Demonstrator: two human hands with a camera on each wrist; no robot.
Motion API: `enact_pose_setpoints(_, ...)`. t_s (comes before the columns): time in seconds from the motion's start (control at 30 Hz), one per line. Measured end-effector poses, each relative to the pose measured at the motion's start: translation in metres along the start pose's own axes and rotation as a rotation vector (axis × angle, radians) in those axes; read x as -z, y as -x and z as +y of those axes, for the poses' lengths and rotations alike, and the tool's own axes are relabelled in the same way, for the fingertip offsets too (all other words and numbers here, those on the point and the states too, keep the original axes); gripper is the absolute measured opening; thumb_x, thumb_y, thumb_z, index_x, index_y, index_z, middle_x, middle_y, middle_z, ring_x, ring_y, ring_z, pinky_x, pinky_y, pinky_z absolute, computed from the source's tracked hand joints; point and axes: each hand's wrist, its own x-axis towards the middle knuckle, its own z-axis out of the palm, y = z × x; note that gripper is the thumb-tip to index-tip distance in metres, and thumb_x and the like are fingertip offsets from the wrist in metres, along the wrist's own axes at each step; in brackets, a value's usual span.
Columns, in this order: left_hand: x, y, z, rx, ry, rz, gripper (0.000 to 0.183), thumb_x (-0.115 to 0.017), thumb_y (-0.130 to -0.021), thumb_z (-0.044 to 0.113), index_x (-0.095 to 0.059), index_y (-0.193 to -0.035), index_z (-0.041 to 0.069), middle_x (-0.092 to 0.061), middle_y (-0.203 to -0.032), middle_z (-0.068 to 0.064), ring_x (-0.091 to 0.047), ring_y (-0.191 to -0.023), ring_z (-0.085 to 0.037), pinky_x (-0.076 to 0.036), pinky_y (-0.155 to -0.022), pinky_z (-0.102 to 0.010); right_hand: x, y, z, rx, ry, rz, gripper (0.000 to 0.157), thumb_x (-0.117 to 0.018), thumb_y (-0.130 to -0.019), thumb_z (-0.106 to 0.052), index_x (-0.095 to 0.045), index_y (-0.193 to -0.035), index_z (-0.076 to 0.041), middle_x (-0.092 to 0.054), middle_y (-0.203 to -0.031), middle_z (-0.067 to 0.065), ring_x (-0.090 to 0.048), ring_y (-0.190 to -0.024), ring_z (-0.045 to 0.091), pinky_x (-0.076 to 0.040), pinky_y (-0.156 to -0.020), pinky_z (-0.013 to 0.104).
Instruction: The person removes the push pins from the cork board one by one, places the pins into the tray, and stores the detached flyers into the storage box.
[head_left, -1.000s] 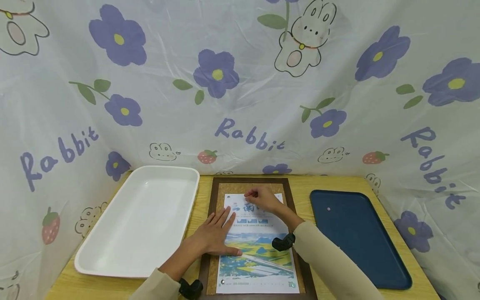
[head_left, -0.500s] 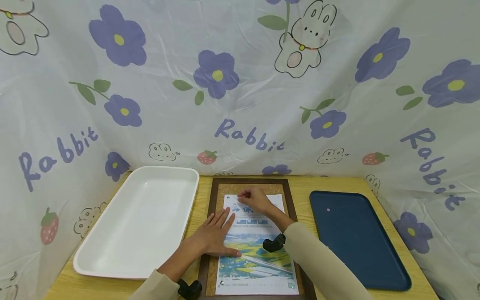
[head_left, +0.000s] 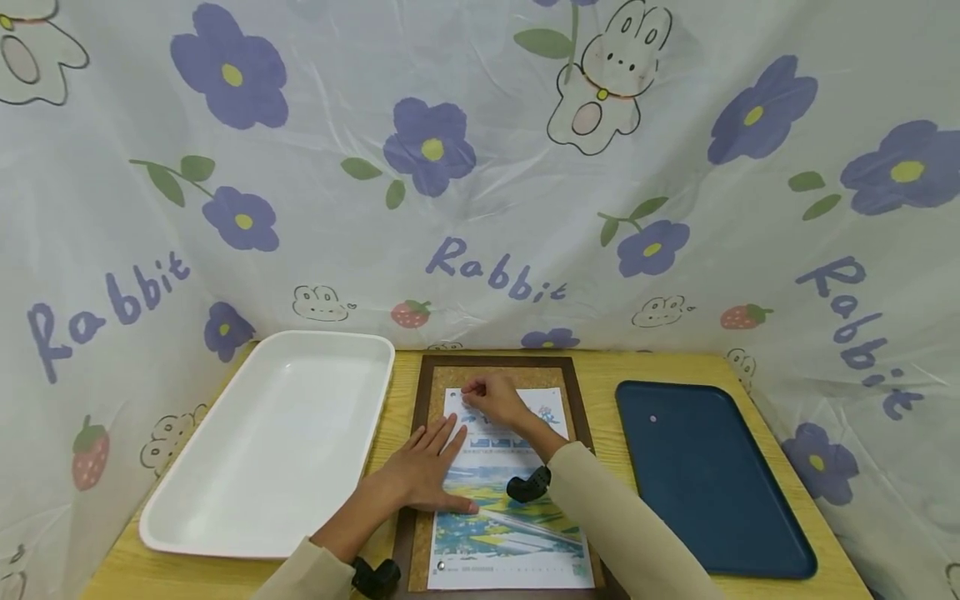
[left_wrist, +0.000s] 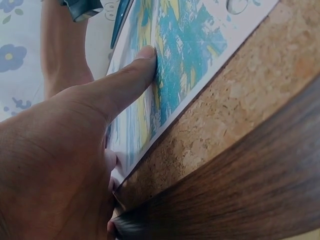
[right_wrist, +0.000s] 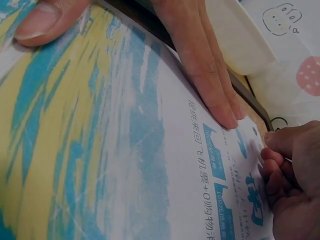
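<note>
Partly on the sheet; splayed left hand

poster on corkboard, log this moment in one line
left hand: spread on poster; right hand: curled near poster's top edge; poster: lying on corkboard

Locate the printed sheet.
In the head view, the printed sheet lies centrally on the corkboard between white tray and blue tray, its left edge under the left hand.

The right hand hides part of the sheet; the cork board is cropped below.
</note>
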Motion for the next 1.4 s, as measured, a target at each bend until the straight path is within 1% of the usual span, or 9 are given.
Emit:
enact_pose_setpoints(0.2, 0.000, 0.002, -0.001, -0.009, 0.004, 0.003, 0.126, -0.060, -0.084, 0.088, -0.013, -0.172, 0.012, 0.000, -0.178, -0.013, -0.003, -0.165, -0.032, -0.010, -0.131, -0.057, -0.006, -0.005, 0.002, 0.025, 0.032, 0.012, 0.010, -0.070, -0.099, -0.001, -0.079, -0.103, 0.002, -0.075, -0.093, 0.012, -0.065, -0.079, 0.012, -0.056, -0.073, 0.025)
enact_pose_setpoints(0.33, 0.006, 0.006, 0.004, -0.014, -0.003, -0.002, 0.125, -0.059, -0.084, 0.088, -0.014, -0.172, 0.010, -0.002, -0.178, -0.015, -0.005, -0.165, -0.033, -0.011, -0.131, -0.056, -0.009, -0.009, 0.003, 0.031, 0.067, 0.020, 0.009, -0.071, -0.098, -0.001, -0.079, -0.101, 0.001, -0.075, -0.090, 0.010, -0.063, -0.076, 0.011, -0.055, -0.072, 0.024)
enact_pose_setpoints(0.47, 0.014, 0.010, 0.010, -0.011, 0.005, -0.013, 0.123, -0.064, -0.086, 0.083, -0.017, -0.171, 0.008, -0.005, -0.178, -0.017, -0.007, -0.165, -0.035, -0.013, -0.131, -0.056, -0.011, -0.012, 0.001, 0.020, 0.089, 0.019, 0.009, -0.072, -0.098, -0.001, -0.080, -0.100, 0.001, -0.075, -0.088, 0.010, -0.063, -0.074, 0.010, -0.054, -0.071, 0.024)
enact_pose_setpoints(0.63, 0.017, 0.011, 0.012, -0.009, 0.003, -0.019, 0.121, -0.066, -0.087, 0.079, -0.018, -0.170, 0.006, -0.006, -0.177, -0.019, -0.009, -0.164, -0.037, -0.014, -0.130, -0.057, -0.012, -0.014, -0.001, 0.010, 0.098, 0.021, 0.009, -0.071, -0.098, 0.000, -0.080, -0.101, 0.002, -0.076, -0.088, 0.011, -0.063, -0.074, 0.011, -0.053, -0.070, 0.024)
enact_pose_setpoints(0.83, 0.014, 0.009, 0.009, -0.021, -0.003, -0.009, 0.122, -0.063, -0.087, 0.083, -0.017, -0.171, 0.007, -0.005, -0.178, -0.018, -0.008, -0.164, -0.036, -0.013, -0.131, -0.057, -0.013, -0.015, -0.001, 0.015, 0.101, 0.029, 0.008, -0.073, -0.097, 0.001, -0.080, -0.099, 0.003, -0.076, -0.087, 0.011, -0.061, -0.072, 0.010, -0.052, -0.069, 0.022)
enact_pose_setpoints(1.0, 0.012, 0.009, 0.008, -0.012, -0.015, -0.010, 0.122, -0.061, -0.087, 0.084, -0.016, -0.171, 0.010, -0.004, -0.178, -0.015, -0.006, -0.165, -0.033, -0.012, -0.131, -0.056, -0.015, -0.016, 0.000, 0.012, 0.101, 0.039, 0.007, -0.074, -0.096, 0.000, -0.081, -0.098, 0.001, -0.076, -0.086, 0.010, -0.059, -0.070, 0.006, -0.051, -0.066, 0.020)
enact_pose_setpoints(1.2, 0.013, 0.006, 0.007, -0.004, 0.016, -0.029, 0.122, -0.065, -0.086, 0.082, -0.017, -0.171, 0.010, -0.004, -0.178, -0.015, -0.006, -0.165, -0.033, -0.012, -0.131, -0.055, -0.014, -0.017, -0.004, 0.020, 0.133, 0.061, 0.008, -0.074, -0.094, 0.001, -0.082, -0.094, 0.001, -0.076, -0.081, 0.009, -0.058, -0.067, 0.005, -0.051, -0.064, 0.021)
enact_pose_setpoints(1.3, 0.008, 0.003, 0.003, -0.013, 0.013, -0.023, 0.124, -0.061, -0.084, 0.087, -0.015, -0.172, 0.011, -0.003, -0.179, -0.014, -0.004, -0.165, -0.032, -0.010, -0.132, -0.055, -0.014, -0.016, -0.005, 0.012, 0.140, 0.064, 0.008, -0.074, -0.094, 0.001, -0.082, -0.093, 0.000, -0.077, -0.080, 0.009, -0.057, -0.066, 0.005, -0.050, -0.063, 0.021)
enact_pose_setpoints(1.4, -0.002, -0.002, -0.003, -0.026, 0.008, -0.006, 0.127, -0.058, -0.082, 0.091, -0.014, -0.172, 0.012, 0.000, -0.179, -0.012, -0.002, -0.165, -0.031, -0.008, -0.132, -0.056, -0.014, -0.017, -0.006, 0.010, 0.151, 0.065, 0.008, -0.075, -0.093, 0.000, -0.082, -0.092, 0.000, -0.077, -0.079, 0.008, -0.056, -0.065, 0.004, -0.049, -0.063, 0.020)
